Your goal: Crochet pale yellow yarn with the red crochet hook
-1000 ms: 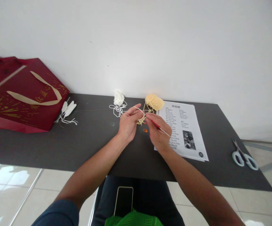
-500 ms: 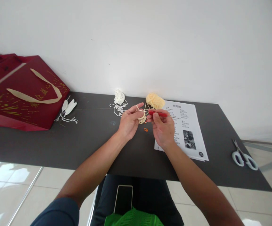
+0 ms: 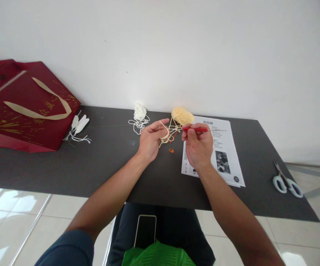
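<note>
Between thumb and fingers, my left hand [image 3: 151,140] pinches a small cream crochet piece [image 3: 164,137], and cream yarn runs over its raised forefinger. My right hand [image 3: 198,144] grips the red handle of a crochet hook [image 3: 197,129]; the thin shaft points left toward the piece, and a loop of yarn stretches along it. Just behind the hands lies a ball of cream yarn [image 3: 182,115]. An orange stitch marker [image 3: 171,150] rests on the table below the work.
Printed sheets [image 3: 226,147] lie under and beside my right hand. Scissors [image 3: 286,181] are at the right end of the dark table [image 3: 93,166]. White yarn [image 3: 140,112], white crocheted pieces [image 3: 80,125] and a red bag [image 3: 29,107] sit leftward. A phone [image 3: 145,231] rests on my lap.
My right hand has moved right with the crochet hook, away from my left hand, and the gap between them is wider. My left hand keeps its pinch on the crochet piece.
</note>
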A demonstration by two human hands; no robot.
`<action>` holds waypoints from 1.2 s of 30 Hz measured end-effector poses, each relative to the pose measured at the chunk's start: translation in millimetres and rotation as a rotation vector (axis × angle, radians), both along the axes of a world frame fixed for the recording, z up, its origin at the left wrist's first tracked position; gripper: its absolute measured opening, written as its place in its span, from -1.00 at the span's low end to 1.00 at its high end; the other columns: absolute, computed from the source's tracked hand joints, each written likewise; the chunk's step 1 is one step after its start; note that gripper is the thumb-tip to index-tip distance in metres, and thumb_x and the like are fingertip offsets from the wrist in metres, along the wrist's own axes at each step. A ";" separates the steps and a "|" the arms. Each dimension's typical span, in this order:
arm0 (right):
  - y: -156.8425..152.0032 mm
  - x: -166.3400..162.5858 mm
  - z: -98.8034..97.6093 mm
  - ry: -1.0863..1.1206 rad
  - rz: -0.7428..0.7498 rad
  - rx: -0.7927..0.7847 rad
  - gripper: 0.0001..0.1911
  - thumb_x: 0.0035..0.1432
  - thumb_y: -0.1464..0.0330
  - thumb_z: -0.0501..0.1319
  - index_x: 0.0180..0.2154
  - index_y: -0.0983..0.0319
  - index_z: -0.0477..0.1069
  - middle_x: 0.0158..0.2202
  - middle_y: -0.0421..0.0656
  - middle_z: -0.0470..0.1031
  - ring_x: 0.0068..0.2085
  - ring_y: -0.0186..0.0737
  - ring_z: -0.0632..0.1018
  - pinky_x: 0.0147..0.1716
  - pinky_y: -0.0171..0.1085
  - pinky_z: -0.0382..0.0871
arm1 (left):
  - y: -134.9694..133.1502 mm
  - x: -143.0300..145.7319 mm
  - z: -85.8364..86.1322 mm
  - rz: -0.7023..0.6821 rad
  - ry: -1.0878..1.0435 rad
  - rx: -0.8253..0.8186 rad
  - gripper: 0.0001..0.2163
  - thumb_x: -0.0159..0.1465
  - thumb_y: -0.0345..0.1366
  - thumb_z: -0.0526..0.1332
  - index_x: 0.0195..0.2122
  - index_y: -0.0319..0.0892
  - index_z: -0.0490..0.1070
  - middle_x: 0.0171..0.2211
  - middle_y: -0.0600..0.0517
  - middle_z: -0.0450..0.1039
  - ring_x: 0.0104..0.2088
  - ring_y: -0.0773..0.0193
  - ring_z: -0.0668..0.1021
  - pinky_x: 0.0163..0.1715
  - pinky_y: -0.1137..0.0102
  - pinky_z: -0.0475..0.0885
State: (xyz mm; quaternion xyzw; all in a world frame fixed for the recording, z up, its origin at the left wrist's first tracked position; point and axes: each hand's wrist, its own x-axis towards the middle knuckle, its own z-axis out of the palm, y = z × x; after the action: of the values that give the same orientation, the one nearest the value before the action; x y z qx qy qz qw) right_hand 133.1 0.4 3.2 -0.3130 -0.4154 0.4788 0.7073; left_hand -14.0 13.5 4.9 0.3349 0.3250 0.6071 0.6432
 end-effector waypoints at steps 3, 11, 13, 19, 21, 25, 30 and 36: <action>1.3 0.7 -2.5 -0.011 0.015 0.042 -0.75 0.18 0.27 0.42 -0.25 0.11 0.36 -0.30 -0.28 0.59 -0.45 -0.42 0.48 -0.43 -0.35 0.37 | 0.0 -0.5 -0.1 -0.003 -0.002 0.012 -0.68 0.02 -0.44 0.38 -0.14 -0.21 0.63 -0.50 0.10 0.50 -0.53 0.42 0.47 -0.49 0.47 0.35; -1.4 -1.2 2.5 -0.015 0.034 0.001 -0.69 0.13 0.19 0.44 -0.27 0.10 0.34 -0.33 -0.29 0.59 -0.48 -0.42 0.46 -0.46 -0.35 0.36 | 0.0 -3.7 3.4 -0.032 0.028 0.034 -0.75 -0.03 -0.45 0.30 -0.30 -0.24 0.65 -0.59 0.10 0.39 -0.59 0.43 0.37 -0.55 0.46 0.24; -2.4 -1.2 4.5 0.018 0.052 -0.022 -0.69 0.11 0.21 0.46 -0.28 0.10 0.35 -0.34 -0.29 0.59 -0.48 -0.42 0.45 -0.47 -0.36 0.35 | 0.0 -4.6 3.9 -0.051 0.015 0.030 -0.76 -0.03 -0.47 0.29 -0.32 -0.25 0.65 -0.62 0.09 0.37 -0.61 0.42 0.36 -0.56 0.46 0.20; -2.4 1.6 7.5 0.184 0.156 -0.154 -0.72 0.05 0.29 0.51 -0.31 0.14 0.43 -0.34 -0.28 0.63 -0.46 -0.48 0.48 -0.47 -0.46 0.41 | -0.4 -5.2 4.2 -0.109 -0.034 0.057 -0.81 0.03 -0.44 0.36 -0.31 -0.23 0.66 -0.59 0.08 0.42 -0.57 0.42 0.40 -0.52 0.46 0.26; -1.8 1.1 7.3 0.249 0.185 -0.221 -0.73 0.03 0.30 0.52 -0.32 0.17 0.47 -0.34 -0.27 0.64 -0.44 -0.50 0.51 -0.46 -0.51 0.45 | -0.6 -4.3 2.8 -0.102 -0.013 0.068 -0.83 0.05 -0.39 0.42 -0.29 -0.19 0.66 -0.54 0.07 0.48 -0.54 0.41 0.45 -0.47 0.45 0.32; -1.8 -3.9 6.1 0.334 0.229 -0.325 -0.76 0.02 0.31 0.53 -0.35 0.22 0.52 -0.30 -0.25 0.67 -0.41 -0.53 0.58 -0.39 -0.57 0.54 | -0.4 -1.3 -2.9 -0.035 0.109 0.099 -0.85 0.10 -0.30 0.47 -0.29 -0.16 0.67 -0.41 0.02 0.61 -0.45 0.37 0.54 -0.37 0.43 0.42; -4.2 -9.5 3.6 0.350 0.185 -0.349 -0.77 0.02 0.32 0.53 -0.35 0.22 0.52 -0.31 -0.25 0.68 -0.38 -0.50 0.64 -0.32 -0.57 0.60 | -0.2 1.9 -6.9 -0.008 0.190 0.123 -0.81 0.11 -0.27 0.48 -0.25 -0.16 0.68 -0.33 0.00 0.65 -0.37 0.34 0.59 -0.30 0.43 0.46; -7.0 -14.1 -0.2 0.242 0.150 -0.293 -0.79 0.13 0.28 0.46 -0.26 0.19 0.50 -0.24 -0.22 0.70 -0.34 -0.46 0.67 -0.27 -0.52 0.63 | -1.5 4.2 -7.5 -0.015 0.155 0.076 -0.64 0.07 -0.32 0.48 -0.06 -0.12 0.63 -0.33 0.04 0.64 -0.37 0.36 0.58 -0.28 0.42 0.46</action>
State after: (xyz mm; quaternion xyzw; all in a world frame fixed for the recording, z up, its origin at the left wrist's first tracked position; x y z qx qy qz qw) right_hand 119.0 -6.6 3.0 -0.3207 -0.2757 0.6195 0.6613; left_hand -9.8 12.0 -2.5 0.4074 0.3478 0.5863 0.6076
